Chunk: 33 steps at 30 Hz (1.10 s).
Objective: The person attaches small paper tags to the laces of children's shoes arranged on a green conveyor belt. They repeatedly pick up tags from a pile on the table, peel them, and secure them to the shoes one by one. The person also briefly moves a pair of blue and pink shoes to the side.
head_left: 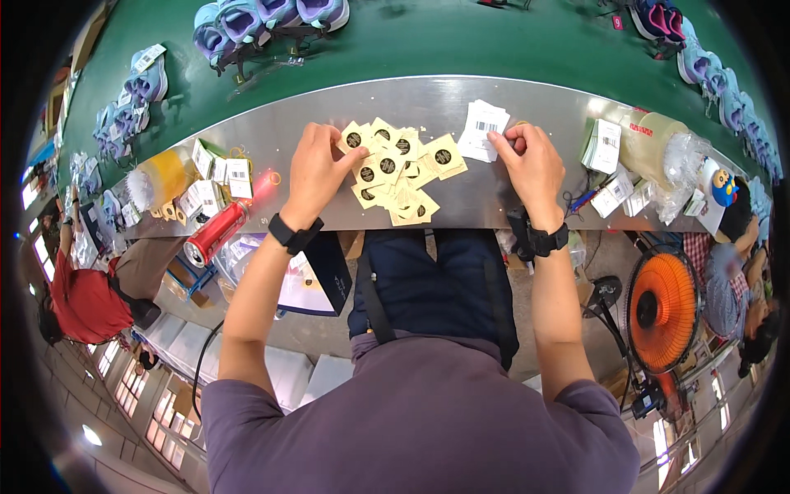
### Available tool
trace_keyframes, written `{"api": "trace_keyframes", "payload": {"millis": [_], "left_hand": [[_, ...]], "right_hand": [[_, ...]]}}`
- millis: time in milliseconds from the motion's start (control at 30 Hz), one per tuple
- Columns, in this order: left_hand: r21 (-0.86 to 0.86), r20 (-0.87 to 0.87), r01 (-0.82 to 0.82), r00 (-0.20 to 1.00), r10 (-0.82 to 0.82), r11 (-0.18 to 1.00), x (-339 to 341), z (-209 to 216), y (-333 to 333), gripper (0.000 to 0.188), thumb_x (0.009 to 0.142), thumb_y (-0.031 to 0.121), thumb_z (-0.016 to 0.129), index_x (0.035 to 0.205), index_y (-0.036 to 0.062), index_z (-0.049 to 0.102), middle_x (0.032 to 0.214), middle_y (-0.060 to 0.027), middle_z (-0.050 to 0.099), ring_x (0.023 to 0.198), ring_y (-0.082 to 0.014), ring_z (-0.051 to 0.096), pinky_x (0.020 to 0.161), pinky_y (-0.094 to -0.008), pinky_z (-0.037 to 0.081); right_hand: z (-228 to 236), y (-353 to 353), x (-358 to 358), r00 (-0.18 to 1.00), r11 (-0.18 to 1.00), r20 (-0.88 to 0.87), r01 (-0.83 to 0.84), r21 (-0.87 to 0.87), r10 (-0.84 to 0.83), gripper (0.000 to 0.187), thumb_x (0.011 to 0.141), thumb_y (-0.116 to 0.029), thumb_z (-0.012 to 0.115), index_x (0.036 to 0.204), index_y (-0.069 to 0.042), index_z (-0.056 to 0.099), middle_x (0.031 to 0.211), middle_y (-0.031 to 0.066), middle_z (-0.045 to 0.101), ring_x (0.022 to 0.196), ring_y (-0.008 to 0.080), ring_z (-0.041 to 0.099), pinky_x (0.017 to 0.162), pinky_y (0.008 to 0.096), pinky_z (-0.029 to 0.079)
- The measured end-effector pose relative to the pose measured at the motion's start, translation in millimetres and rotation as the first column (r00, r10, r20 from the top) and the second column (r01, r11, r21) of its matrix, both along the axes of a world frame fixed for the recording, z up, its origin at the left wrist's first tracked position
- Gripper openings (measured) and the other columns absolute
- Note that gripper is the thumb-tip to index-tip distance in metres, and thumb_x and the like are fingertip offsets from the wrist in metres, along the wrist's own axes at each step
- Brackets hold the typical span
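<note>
Yellow cards (388,167), white tags (476,146) between both hands (318,169) (534,169)

Cream cards (388,165) at centre carry round black emblems, their lettering too small to read. White tags (481,128) to the right show barcodes. 1 pink sign (618,23), far right, bears 1 numeral.

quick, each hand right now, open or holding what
Left hand: at the yellow cards; whether it grips one cannot be told.
Right hand: thumb at the white tags; grip cannot be told.
</note>
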<state>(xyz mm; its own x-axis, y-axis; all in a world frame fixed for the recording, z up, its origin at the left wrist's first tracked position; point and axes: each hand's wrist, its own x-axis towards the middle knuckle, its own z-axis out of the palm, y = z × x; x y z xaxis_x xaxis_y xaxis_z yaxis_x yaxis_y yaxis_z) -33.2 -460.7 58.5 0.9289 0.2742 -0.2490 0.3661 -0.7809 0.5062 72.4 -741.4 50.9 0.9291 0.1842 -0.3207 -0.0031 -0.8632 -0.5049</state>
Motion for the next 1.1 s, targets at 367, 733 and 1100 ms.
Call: {"api": "trace_keyframes", "payload": {"millis": [367, 733, 1100], "left_hand": [[-0.476, -0.283, -0.387, 0.918, 0.279, 0.790, -1, -25, 23, 0.027, 0.076, 0.017, 0.071, 0.086, -0.0015, 0.055, 0.089, -0.0060, 0.059, 0.081, -0.0156, 0.058, 0.068, -0.0297, 0.047], [-0.356, -0.050, -0.315, 0.946, 0.319, 0.880, -6, -24, 41, 0.022, 0.085, 0.011, 0.061, 0.101, -0.0028, 0.065, 0.103, -0.0080, 0.060, 0.093, -0.0161, 0.057, 0.079, -0.0271, 0.045], [-0.955, -0.246, -0.285, 0.918, 0.313, 0.086, 70, 34, -139, 0.023, 0.087, 0.007, 0.061, 0.106, -0.0054, 0.061, 0.097, -0.0093, 0.065, 0.087, -0.0147, 0.062, 0.079, -0.0279, 0.050]], "right_hand": [[-28, -17, -2, 0.924, 0.846, -0.351, 0.307, 0.436, -0.154, 0.022, 0.080, -0.024, 0.069, 0.082, -0.002, 0.066, 0.069, 0.0050, 0.065, 0.064, 0.0126, 0.060, 0.060, 0.0285, 0.046], [-18, -39, -3, 0.926, 0.739, -0.304, 0.366, 0.567, -0.225, 0.018, 0.086, -0.014, 0.063, 0.094, 0.003, 0.062, 0.076, 0.0059, 0.066, 0.068, 0.0080, 0.057, 0.062, 0.0230, 0.044], [33, -19, -21, 0.940, 0.531, -0.227, 0.333, 0.780, -0.255, 0.013, 0.079, -0.006, 0.071, 0.083, 0.000, 0.061, 0.076, 0.0036, 0.066, 0.067, 0.0044, 0.057, 0.058, 0.0211, 0.046]]}}
